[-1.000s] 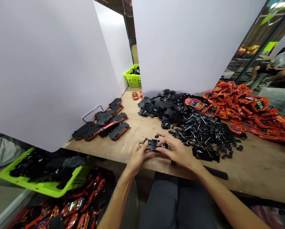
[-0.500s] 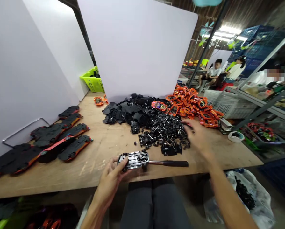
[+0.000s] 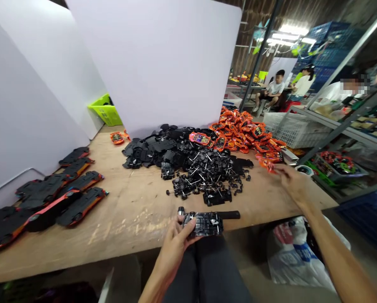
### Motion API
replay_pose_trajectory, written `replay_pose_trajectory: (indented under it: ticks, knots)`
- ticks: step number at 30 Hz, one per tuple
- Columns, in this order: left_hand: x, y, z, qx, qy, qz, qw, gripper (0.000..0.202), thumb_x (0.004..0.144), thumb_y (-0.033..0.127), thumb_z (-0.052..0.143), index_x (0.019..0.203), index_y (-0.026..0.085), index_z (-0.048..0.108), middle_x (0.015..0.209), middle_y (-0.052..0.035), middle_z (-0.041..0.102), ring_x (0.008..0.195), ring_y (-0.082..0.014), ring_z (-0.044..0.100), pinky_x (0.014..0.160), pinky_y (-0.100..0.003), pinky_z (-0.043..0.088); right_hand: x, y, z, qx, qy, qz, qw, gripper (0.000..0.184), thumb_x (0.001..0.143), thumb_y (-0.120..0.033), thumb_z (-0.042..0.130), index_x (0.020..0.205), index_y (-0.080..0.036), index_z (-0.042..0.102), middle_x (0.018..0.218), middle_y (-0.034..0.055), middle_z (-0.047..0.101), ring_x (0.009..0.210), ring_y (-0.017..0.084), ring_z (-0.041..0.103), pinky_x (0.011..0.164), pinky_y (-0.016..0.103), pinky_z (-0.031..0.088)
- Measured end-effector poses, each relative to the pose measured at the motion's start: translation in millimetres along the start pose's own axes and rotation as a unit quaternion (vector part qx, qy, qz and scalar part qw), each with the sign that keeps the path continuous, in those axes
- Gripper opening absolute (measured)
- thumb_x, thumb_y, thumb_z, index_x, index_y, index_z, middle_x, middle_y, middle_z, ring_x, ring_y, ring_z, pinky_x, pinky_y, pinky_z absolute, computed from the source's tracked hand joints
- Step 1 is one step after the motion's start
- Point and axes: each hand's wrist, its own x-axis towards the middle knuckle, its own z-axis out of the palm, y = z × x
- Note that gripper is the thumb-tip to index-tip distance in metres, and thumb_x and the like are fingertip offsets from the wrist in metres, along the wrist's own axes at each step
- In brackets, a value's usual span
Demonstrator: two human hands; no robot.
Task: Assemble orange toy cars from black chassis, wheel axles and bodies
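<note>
So the left hand (image 3: 175, 240) has a black car base (image 3: 205, 224) right at the near edge of the table (image 3: 128, 229), thumb pressed over its left end and the rest of the hand tucked around that same end. The base has its wheels on and its right end sticks out past the grip. Just behind it, partly hidden, lies a hammer (image 3: 231, 215) with its dark handle pointing right.

The right hand (image 3: 294, 184) is well apart from that base, reaching out to the right and farther back. It's a bit blurry, but it looks closed in a narrow pinch on the edge of an orange car shell (image 3: 266, 166), right in front of the big orange pile (image 3: 240, 132).

Between the hands and farther back there's a heap of little wheels and axles (image 3: 207, 166), with black car bottoms (image 3: 161, 147) piled behind it. Over on the left, a bunch of cars (image 3: 82, 205) lie mostly belly up, orange sides peeking out.

Behind all that stands a white panel (image 3: 163, 63), with a green basket (image 3: 108, 114) by its left edge. Way back on the right, a person (image 3: 274, 88) sits near other people.
</note>
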Motion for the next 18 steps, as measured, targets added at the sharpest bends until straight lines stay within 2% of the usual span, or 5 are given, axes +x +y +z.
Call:
replay_pose_trajectory:
  ticks: [5,9,12,15,18]
  knots:
    - [-4,-2,-4.9,0.015,0.046,0.012,0.999,0.047,0.06,0.029,0.097,0.089,0.022,0.061,0.097,-0.0006,0.068,0.099,-0.0239,0.073,0.081,-0.038,0.069,-86,22,-18,-0.004,-0.068,0.035,0.997,0.037,0.088,-0.02,0.044,0.11,-0.023,0.075,0.123,0.0091,0.077,0.115,0.026,0.073,0.102,0.042,0.057]
    - [-8,11,-15.3,0.022,0.069,0.053,0.996,0.048,0.061,0.03,0.097,0.092,0.021,0.062,0.093,-0.0001,0.069,0.095,-0.0226,0.074,0.081,-0.037,0.07,-69,19,0,-0.04,-0.047,0.117,0.991,0.045,0.098,-0.041,0.05,0.132,-0.014,0.061,0.136,0.0215,0.068,0.119,0.032,0.07,0.099,0.046,0.057]
    - [-13,24,-32.7,0.024,0.092,0.104,0.99,0.052,0.06,0.035,0.097,0.095,0.021,0.062,0.096,-0.0008,0.072,0.093,-0.0213,0.074,0.078,-0.034,0.069,-41,7,11,-0.057,-0.054,0.146,0.986,0.061,0.086,-0.058,0.07,0.119,-0.008,0.067,0.121,0.0311,0.071,0.113,0.044,0.07,0.096,0.056,0.055]
    - [-17,34,-59.0,0.027,0.14,0.127,0.982,0.053,0.061,0.04,0.096,0.096,0.02,0.061,0.094,-0.0009,0.072,0.09,-0.0208,0.074,0.076,-0.033,0.067,-30,-38,17,-0.029,-0.061,0.128,0.989,0.062,0.083,-0.062,0.072,0.117,-0.009,0.069,0.112,0.0296,0.074,0.106,0.046,0.072,0.092,0.06,0.056]
    - [-17,36,-85.4,0.048,0.155,0.119,0.98,0.056,0.06,0.044,0.095,0.096,0.019,0.061,0.092,-0.0018,0.072,0.089,-0.0212,0.074,0.078,-0.036,0.067,-46,-132,26,0.17,-0.105,-0.003,0.98,0.064,0.088,-0.058,0.071,0.139,-0.021,0.06,0.126,0.0152,0.073,0.107,0.034,0.073,0.093,0.05,0.06]
